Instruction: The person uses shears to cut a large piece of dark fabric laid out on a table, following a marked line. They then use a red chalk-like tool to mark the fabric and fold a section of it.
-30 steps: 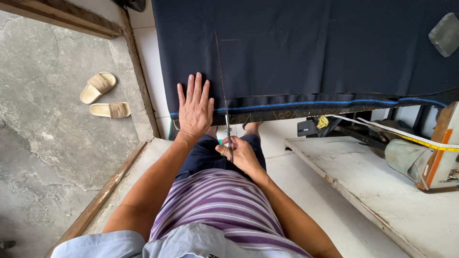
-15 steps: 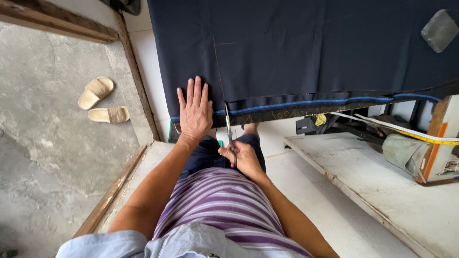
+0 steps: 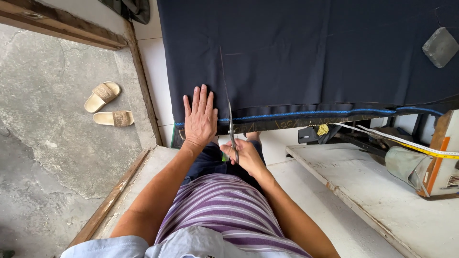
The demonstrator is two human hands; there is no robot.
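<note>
Dark navy cloth (image 3: pixel 306 57): matte woven sheet, spread flat over a table and folded down over the near edge. A bright blue selvage stripe (image 3: pixel 311 113) runs along the hanging hem. A thin cut line runs up into the cloth from the near edge.

Left hand (image 3: pixel 200 117): palm down, fingers spread slightly, pressed flat on the cloth at the table's near edge, just left of the cut.

Right hand (image 3: pixel 244 155): closed around the handles of a pair of scissors (image 3: pixel 228 110). Long slim metal blades point away from the body and lie in the cut line, just beside the left hand's thumb side. Whether the blades are parted cannot be told.

Edges and room: cloth extends well to the right and far side, flat and free of folds there. Left of the table, a strip of white tiled wall, then a weathered wooden door frame (image 3: pixel 143 91) and rough grey concrete floor (image 3: pixel 52 143).

Surroundings: a pair of tan sandals (image 3: pixel 107 106) on the concrete, well apart from the work. A grey angular block (image 3: pixel 441 47) rests on the cloth at far right. A yellow tape measure (image 3: pixel 406 142) hangs under the table edge above a scuffed white bench (image 3: pixel 382 205). Person wears a purple striped shirt (image 3: pixel 229 210).
</note>
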